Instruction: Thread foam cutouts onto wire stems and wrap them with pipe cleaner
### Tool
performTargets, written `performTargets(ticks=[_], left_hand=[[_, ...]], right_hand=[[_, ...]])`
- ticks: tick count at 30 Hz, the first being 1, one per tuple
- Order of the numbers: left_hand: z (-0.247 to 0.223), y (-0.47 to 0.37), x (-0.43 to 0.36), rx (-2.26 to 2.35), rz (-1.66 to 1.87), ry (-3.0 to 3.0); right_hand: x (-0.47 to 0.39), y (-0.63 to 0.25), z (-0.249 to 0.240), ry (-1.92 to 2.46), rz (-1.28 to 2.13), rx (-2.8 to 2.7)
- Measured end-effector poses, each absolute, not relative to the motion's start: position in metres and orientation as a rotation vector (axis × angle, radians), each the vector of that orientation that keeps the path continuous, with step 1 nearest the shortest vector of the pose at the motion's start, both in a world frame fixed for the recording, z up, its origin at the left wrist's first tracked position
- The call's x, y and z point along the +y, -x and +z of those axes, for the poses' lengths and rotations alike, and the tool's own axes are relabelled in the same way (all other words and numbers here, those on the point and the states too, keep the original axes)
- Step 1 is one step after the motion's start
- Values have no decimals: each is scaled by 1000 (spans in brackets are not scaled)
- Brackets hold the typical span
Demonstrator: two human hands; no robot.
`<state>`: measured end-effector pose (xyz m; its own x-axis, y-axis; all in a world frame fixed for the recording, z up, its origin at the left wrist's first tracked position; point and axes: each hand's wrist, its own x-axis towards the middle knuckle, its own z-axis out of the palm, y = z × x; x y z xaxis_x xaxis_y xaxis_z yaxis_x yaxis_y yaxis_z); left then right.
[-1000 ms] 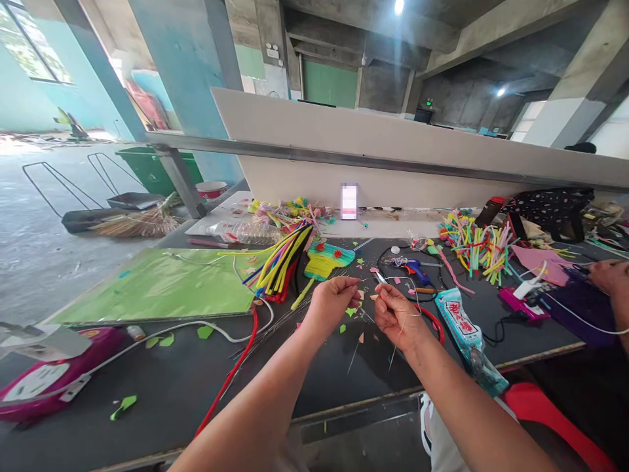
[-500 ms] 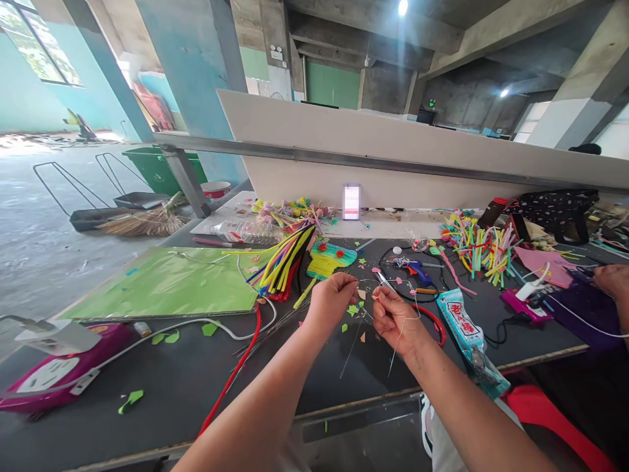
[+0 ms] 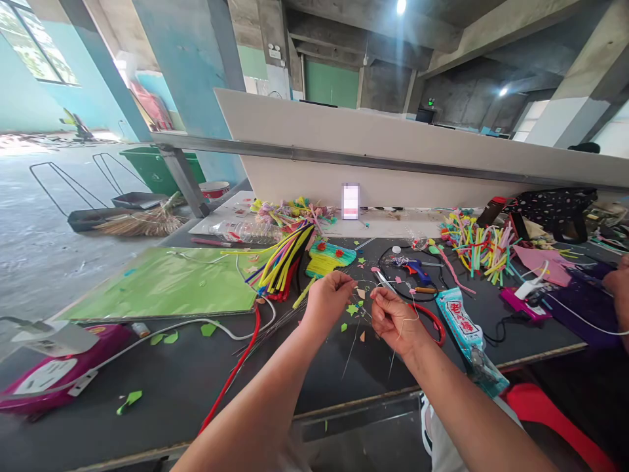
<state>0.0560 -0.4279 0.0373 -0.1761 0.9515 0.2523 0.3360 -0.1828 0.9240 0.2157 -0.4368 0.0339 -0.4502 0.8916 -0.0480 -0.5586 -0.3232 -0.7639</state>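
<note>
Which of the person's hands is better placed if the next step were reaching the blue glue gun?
Probably the right hand: the blue glue gun lies just beyond it, while the left hand is farther away. Both hands seem busy pinching a thin pale strand.

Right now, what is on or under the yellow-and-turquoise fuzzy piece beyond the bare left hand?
Beyond the left hand, two small red decorations sit on the fuzzy piece. What lies underneath is covered by it and cannot be seen.
</note>
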Motion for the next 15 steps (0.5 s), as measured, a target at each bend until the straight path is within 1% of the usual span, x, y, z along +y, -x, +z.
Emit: performTargets(ticks=[10, 15], left_hand=[[40, -57, -429, 1393, 1375, -1485], [43, -58, -433, 1427, 1418, -1530]], right_hand=[[-438, -215, 36, 568, 1886, -852], [-437, -212, 30, 550, 1888, -806]])
